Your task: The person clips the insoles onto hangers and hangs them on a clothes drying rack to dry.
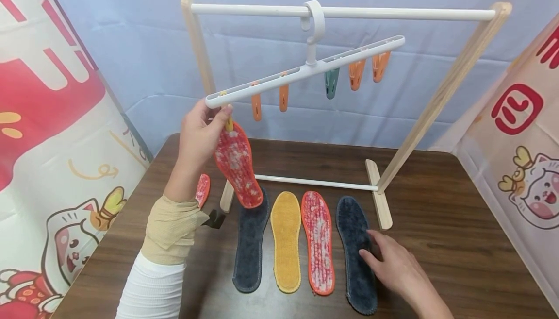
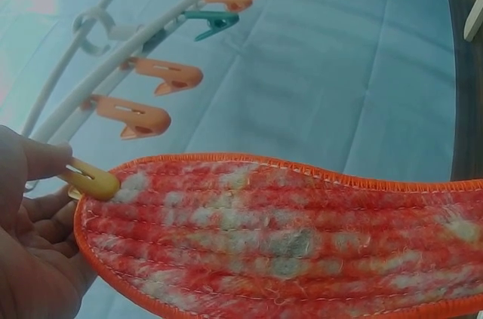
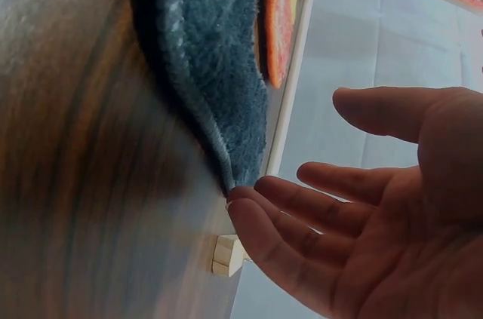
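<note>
My left hand (image 1: 198,132) pinches a yellow clothespin (image 2: 92,181) at the lowered left end of a white clip hanger (image 1: 262,84). A red-and-white insole (image 1: 236,163) with an orange edge hangs by its end from that clothespin. My right hand (image 1: 395,260) is at the right edge of a dark grey insole (image 1: 355,251), thumb and fingers apart and nothing between them. Whether its fingertips touch that insole I cannot tell. Left of it on the table lie another red-and-white insole (image 1: 319,243), a yellow insole (image 1: 286,241) and a second dark grey insole (image 1: 249,256), partly covered by the hanging one.
The tilted hanger hooks over the top bar (image 1: 393,13) of a wood-and-white rack. Several orange clothespins (image 1: 356,75) and a green clothespin (image 1: 331,83) hang empty from it. A further red insole (image 1: 203,190) lies behind my left forearm. The rack's right foot (image 1: 379,195) stands beyond my right hand.
</note>
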Demonstrator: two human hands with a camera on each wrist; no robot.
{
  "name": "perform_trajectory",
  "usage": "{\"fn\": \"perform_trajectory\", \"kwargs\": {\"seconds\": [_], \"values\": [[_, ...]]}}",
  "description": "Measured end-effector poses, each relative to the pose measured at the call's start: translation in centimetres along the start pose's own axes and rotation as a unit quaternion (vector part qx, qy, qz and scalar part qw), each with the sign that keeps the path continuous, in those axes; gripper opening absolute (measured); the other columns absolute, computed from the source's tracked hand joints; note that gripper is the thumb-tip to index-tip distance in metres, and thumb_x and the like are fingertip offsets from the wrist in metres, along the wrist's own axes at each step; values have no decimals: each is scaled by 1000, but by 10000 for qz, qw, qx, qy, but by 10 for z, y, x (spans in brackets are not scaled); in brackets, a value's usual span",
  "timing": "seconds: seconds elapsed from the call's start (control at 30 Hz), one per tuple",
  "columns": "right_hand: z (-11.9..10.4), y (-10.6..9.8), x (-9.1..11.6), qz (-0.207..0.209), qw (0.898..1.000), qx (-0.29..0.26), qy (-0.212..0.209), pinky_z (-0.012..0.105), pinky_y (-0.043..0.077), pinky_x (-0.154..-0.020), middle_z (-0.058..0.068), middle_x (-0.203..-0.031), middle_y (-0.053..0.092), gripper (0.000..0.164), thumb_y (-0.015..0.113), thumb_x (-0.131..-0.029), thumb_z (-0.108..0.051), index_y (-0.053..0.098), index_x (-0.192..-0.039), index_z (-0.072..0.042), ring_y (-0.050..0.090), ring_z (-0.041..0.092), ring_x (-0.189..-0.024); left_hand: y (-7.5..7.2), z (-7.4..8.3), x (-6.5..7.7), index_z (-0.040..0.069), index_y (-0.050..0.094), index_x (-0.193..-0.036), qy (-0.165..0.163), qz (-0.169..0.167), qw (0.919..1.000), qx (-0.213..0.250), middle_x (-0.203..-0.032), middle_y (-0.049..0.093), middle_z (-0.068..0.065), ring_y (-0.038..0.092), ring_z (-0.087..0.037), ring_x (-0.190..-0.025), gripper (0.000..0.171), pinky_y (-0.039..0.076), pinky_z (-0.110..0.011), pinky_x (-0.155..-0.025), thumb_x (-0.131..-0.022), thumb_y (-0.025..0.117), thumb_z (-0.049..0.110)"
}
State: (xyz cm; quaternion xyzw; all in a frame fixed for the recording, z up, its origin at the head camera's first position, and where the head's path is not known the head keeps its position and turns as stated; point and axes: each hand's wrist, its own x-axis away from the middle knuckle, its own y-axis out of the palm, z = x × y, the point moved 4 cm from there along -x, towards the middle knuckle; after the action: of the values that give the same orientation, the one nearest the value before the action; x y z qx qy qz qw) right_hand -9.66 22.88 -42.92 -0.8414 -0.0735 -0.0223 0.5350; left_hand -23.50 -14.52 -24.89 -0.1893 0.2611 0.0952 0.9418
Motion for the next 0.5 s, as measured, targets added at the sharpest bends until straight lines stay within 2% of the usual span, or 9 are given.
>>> {"fn": "perform_trajectory", "kwargs": {"seconds": [0.5], "values": [[6, 5, 3, -129, 9998, 132, 115, 55, 45, -78, 21, -114, 60, 60, 60, -87, -41, 49, -128, 1, 56, 37, -102, 0, 1, 0, 8, 58, -108, -58, -6, 10000, -16, -83, 60, -8, 55, -18, -70, 36, 40, -28, -57, -87, 61, 37]]}}
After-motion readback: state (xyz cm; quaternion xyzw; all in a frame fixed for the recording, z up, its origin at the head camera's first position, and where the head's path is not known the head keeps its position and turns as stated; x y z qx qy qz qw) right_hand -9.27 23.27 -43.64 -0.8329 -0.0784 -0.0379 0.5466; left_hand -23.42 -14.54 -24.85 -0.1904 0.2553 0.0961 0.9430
